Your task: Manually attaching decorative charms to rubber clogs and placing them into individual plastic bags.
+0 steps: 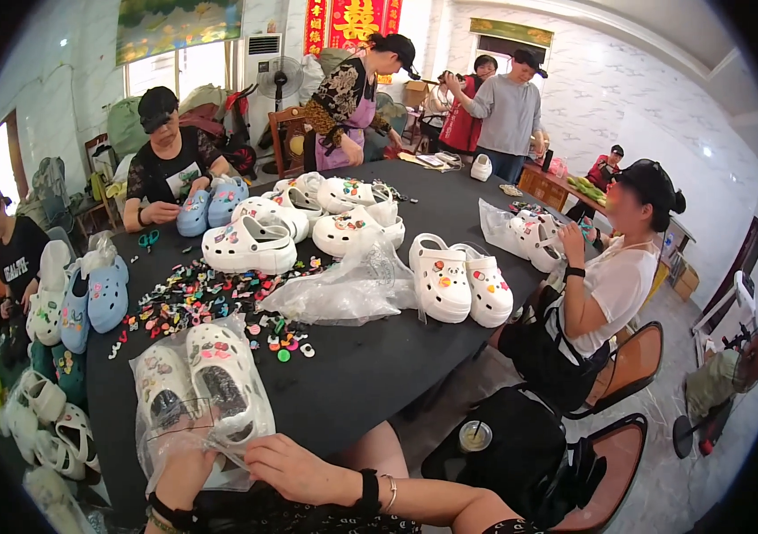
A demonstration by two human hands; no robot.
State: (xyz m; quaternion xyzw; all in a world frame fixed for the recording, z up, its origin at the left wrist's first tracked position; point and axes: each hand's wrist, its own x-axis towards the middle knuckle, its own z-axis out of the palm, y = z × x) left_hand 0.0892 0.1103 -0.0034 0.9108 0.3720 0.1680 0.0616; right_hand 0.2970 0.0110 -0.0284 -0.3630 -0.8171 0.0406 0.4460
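A pair of white foam clogs (226, 365) with colourful charms lies inside a clear plastic bag (153, 449) at the table's near edge. My left hand (181, 470) grips the bag's near end by the clogs' heels, its fingers partly hidden by plastic. My right hand (294, 467) pinches the bag's edge just to the right of it. Beyond the bag, many loose shoe charms (187, 298) are scattered. Another clear plastic bag (343, 289) lies crumpled to their right. A second white pair of clogs (443, 283) stands uncovered at the table's right side.
More white clogs (250, 245) crowd the middle of the black table (370, 374). Blue clogs (108, 294) stand at its left edge. Several people work around it; one at the right handles a bagged white clog (535, 233). A lidded drink cup (475, 435) sits on a black bag beside me.
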